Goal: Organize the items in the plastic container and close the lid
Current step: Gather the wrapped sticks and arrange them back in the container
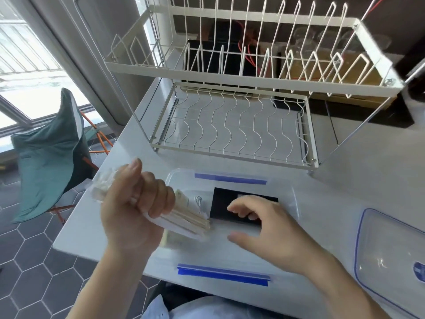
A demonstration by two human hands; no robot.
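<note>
A clear plastic container [292,199] with blue clips stands on the white table in front of me. My left hand [133,208] is closed around a plastic-wrapped bundle of wooden sticks [190,221], held tilted over the container's left end. My right hand [264,224] hovers inside the container with fingers spread, fingertips touching a flat black item [230,201] on the bottom. A small white coiled piece [199,201] and a pale packet [181,196] lie beside it. The clear lid [391,247] with blue edging lies on the table to the right.
A white two-tier wire dish rack [230,125] stands just behind the container. A folding chair with a teal cloth [48,157] is off the table's left edge, over grey hexagon floor tiles. Dark boxes and red wires sit behind the rack.
</note>
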